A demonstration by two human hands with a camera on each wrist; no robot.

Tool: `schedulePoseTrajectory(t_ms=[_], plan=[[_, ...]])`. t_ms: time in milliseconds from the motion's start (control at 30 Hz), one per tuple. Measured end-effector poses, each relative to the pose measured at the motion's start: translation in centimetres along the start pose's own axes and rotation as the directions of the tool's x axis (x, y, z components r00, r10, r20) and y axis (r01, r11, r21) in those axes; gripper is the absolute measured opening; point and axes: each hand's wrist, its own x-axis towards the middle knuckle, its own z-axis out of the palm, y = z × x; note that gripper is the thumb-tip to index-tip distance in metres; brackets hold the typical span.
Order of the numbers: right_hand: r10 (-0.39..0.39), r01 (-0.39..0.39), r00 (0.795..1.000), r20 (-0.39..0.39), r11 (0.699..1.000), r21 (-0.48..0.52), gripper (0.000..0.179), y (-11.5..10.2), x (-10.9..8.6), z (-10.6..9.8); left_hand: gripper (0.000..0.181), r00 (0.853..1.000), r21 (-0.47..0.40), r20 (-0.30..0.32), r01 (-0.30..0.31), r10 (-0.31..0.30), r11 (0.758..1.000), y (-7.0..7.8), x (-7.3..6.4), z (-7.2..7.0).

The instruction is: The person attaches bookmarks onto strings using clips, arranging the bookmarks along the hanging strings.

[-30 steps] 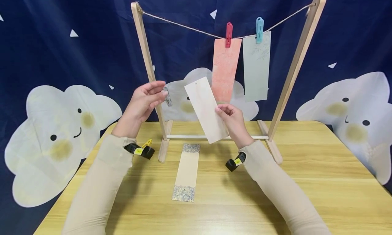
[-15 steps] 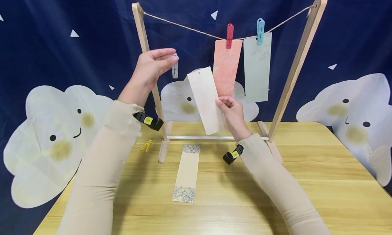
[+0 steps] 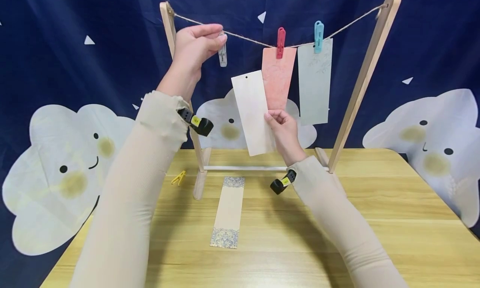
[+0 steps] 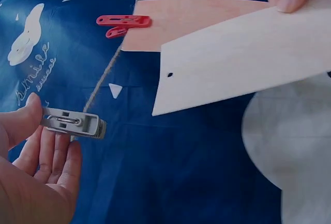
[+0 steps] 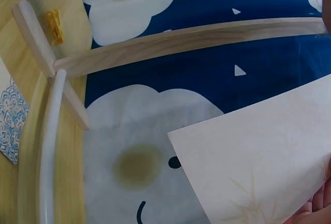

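My left hand (image 3: 198,46) pinches a grey clothespin (image 4: 75,123) by its handle end, thumb on one side and fingers on the other. In the head view the clothespin hangs jaws-down beside the twine (image 3: 243,37), overlapping it. My right hand (image 3: 283,127) holds a pale paper card (image 3: 252,113) by its right edge, thumb in front. The card is slightly tilted, with a small punched hole near its top, and sits below the twine. Right of it, a red clothespin (image 3: 281,43) holds a pink card (image 3: 276,77) on the twine, and a blue clothespin (image 3: 318,36) holds a pale green card (image 3: 315,86).
The twine spans a wooden frame with a left post (image 3: 168,25), a right post (image 3: 365,79) and a white lower bar (image 3: 243,168). On the table (image 3: 393,238) lie a blue-patterned cream card (image 3: 228,209) and a yellow clothespin (image 3: 178,178). A dark cloud-print curtain (image 3: 112,63) hangs behind.
My left hand has risen with the grey clothespin from beside the left post up to the twine. My right hand has lifted the pale card somewhat, and the card is now more upright.
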Motion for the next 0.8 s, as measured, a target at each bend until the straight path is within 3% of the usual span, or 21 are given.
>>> schedulePoseTrajectory(t_ms=[267,400,567,800], plan=[[-0.031,0.032,0.999,-0.041,0.999,0.031,0.004,-0.6,0.4,0.8,0.029,0.992,0.085,0.002,-0.125,0.125,0.989,1.9,0.7,2.2],[-0.044,0.047,0.997,-0.063,0.998,0.041,0.005,-0.9,0.8,1.3,0.025,0.985,0.101,0.003,-0.174,0.174,0.980,2.5,1.2,3.3],[-0.031,0.036,0.997,-0.074,0.997,0.071,0.016,-1.0,1.0,2.1,0.020,0.983,0.079,-0.009,-0.184,0.185,0.980,2.6,2.2,4.0],[-0.041,0.049,0.995,-0.089,0.995,0.087,0.013,-1.0,1.3,2.8,0.011,0.981,0.081,-0.028,-0.190,0.193,0.978,2.1,2.7,4.1]])
